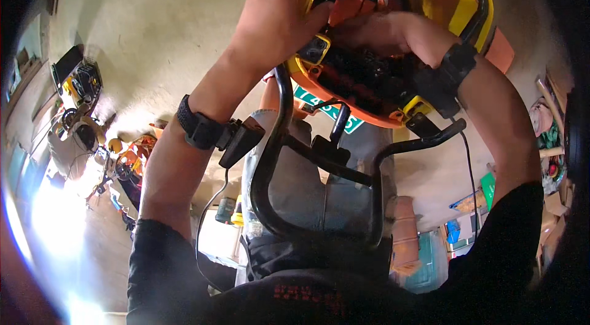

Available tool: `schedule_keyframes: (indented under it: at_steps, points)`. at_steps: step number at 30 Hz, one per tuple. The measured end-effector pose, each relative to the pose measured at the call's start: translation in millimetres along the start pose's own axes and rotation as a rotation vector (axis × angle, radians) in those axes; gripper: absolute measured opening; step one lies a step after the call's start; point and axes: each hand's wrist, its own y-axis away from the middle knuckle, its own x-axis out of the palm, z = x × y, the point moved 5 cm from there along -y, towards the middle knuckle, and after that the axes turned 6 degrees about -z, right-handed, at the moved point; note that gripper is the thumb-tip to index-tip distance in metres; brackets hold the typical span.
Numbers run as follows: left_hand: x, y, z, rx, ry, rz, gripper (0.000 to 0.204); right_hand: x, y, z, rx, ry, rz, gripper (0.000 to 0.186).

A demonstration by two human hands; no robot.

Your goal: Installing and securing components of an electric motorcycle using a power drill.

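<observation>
As the left hand (268, 17) curls tight round the top-centre shell (382, 118), probably steadying it, the right hand (376, 33) reaches inside, grasp unclear

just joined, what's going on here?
A person has both bare hands on or in an orange-and-yellow shell. The left hand holds its left edge; the right hand reaches into the dark interior, too blurred to tell what the fingers touch. A black tubular frame extends from near the shell toward the torso, over the legs. A green plate shows just below the shell's rim.
</observation>
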Motion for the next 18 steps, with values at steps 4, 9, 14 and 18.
schedule_keyframes:
  at_steps: [4, 9, 14, 18]
  points:
    - [0.4, 0.0, -9.3, 0.038, -0.006, -0.014, 0.050, 4.6, 14.0, 8.2, -0.063, -0.208, 0.021, 0.039]
    - [-1.7, -3.7, -15.9, 0.124, -0.047, -0.021, 0.048, -10.6, 11.1, -9.9, -0.188, -0.093, -0.113, 0.035]
    - [-2.5, 1.3, -10.5, 0.078, -0.028, -0.017, 0.047, -10.8, -11.0, -23.6, -0.182, -0.312, -0.024, 0.040]
    - [-4.1, 2.5, -11.9, 0.082, 0.040, -0.041, 0.046, -12.7, -3.3, -8.4, -0.016, -0.030, -0.196, 0.039]
